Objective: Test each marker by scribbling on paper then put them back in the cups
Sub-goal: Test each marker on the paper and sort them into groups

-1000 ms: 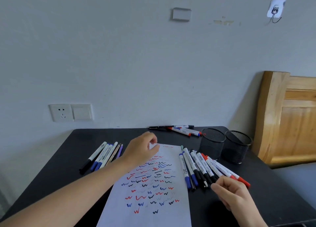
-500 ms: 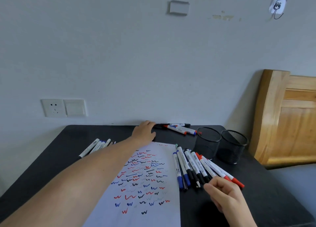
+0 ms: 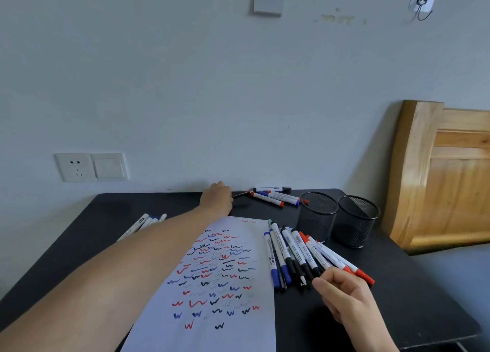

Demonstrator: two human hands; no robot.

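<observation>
A white paper sheet (image 3: 246,335) covered in red, blue and black scribbles lies on the black table (image 3: 413,306). Right of the sheet is a fanned pile of markers (image 3: 293,253) with blue, black and red caps. My right hand (image 3: 344,298) sits at the pile's near ends with its fingers curled; whether it grips one is unclear. My left hand (image 3: 217,199) reaches to the table's far edge, fingers curled over the left end of a black marker (image 3: 241,194). Two black mesh cups (image 3: 316,219) (image 3: 355,225) stand empty at the right.
A few more markers (image 3: 275,196) lie by the wall behind the cups. Another group of markers (image 3: 144,223) lies left of my forearm, partly hidden by it. A wooden headboard (image 3: 450,181) stands right of the table. A wall socket (image 3: 90,167) is at the left.
My left hand left the top of the paper and stretched to the far edge, closing over the black marker's end. My right hand stayed at the pile.
</observation>
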